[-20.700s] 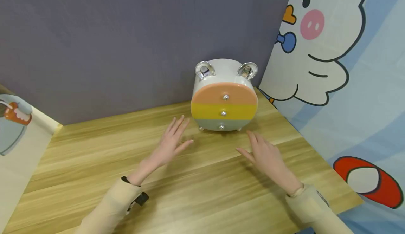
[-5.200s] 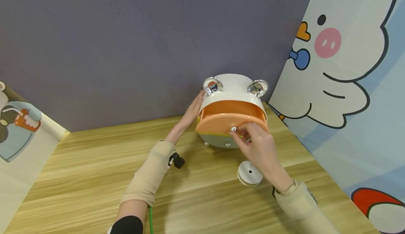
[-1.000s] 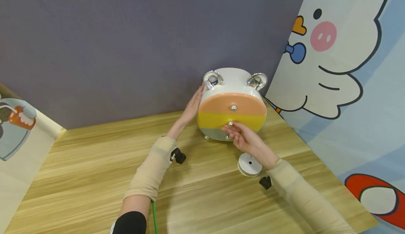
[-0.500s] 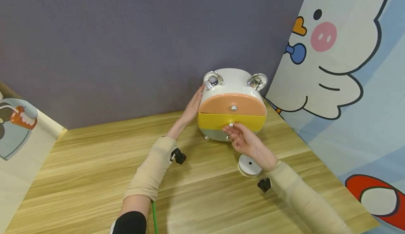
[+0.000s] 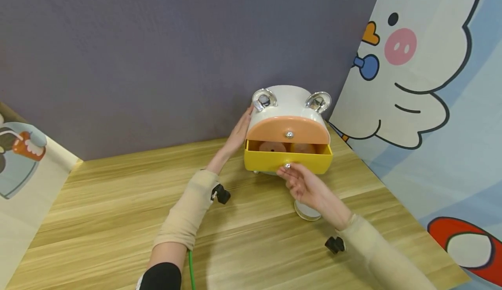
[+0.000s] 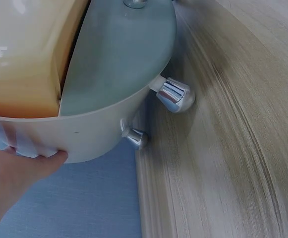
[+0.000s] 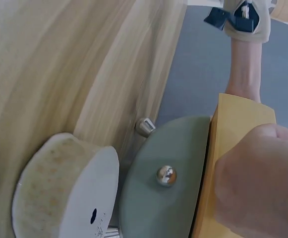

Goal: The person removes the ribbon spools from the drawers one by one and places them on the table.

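The box (image 5: 290,96) stands upright on the tabletop (image 5: 137,220), close to the far wall (image 5: 157,63): a squat rounded drum in glossy white, with two mirror-bright ring ears (image 5: 270,93) on top and small silver feet (image 6: 181,96) below. The left hand (image 5: 237,135) lies along its left side, fingers extended against the smooth shell. The right hand (image 5: 303,185) pinches the shiny round knob (image 5: 287,166) of the yellow drawer (image 5: 264,160), which juts toward the near side. Inside it sit two round, pinkish things (image 5: 272,146), the left one with a dark hole; shadow hides their material. Above, the curved orange drawer (image 5: 270,129) sits flush; below, the matte grey-green drawer (image 7: 148,203) does too, with its own polished knob.

On the near side of the box, partly under the right forearm, a spool (image 5: 307,212) lies flat, its white disc uppermost over a pale, speckled side. The tabletop has streaky yellowish wood grain; the wall is plain grey.
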### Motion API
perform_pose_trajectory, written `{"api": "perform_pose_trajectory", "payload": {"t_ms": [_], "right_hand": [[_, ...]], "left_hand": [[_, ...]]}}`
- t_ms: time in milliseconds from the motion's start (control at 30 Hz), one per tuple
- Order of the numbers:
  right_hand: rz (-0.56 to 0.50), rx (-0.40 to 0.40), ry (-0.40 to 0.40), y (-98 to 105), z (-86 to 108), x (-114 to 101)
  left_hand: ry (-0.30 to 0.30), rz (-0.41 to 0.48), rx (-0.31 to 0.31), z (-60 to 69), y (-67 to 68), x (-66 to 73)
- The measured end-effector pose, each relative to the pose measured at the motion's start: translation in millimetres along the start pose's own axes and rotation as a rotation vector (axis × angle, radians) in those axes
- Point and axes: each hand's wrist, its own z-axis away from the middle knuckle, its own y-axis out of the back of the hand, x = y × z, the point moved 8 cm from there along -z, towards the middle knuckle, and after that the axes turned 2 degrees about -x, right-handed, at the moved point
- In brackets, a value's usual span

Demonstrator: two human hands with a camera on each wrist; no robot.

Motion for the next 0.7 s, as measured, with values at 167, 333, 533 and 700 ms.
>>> {"api": "perform_pose_trajectory", "payload": {"t_ms": [167, 333, 533, 700], "right_hand": [[0.021, -0.005, 0.005, 0.3, 10.8, 7.6], [0.012, -0.024, -0.005, -2.6, 21.2, 16.1], [0.007, -0.039, -0.019, -5.0, 30.7, 23.6], [0.014, -0.048, -0.028, -6.7, 36.9, 28.0]], "left_hand": [[0.003, -0.003, -0.011, 0.0, -1.6, -0.4], [0.009, -0.015, -0.006, -0.1, -1.5, -0.9], [0.009, -0.045, 0.001, 0.1, -0.7, 1.0], [0.017, -0.063, 0.009, 1.1, -0.2, 3.6]]}}
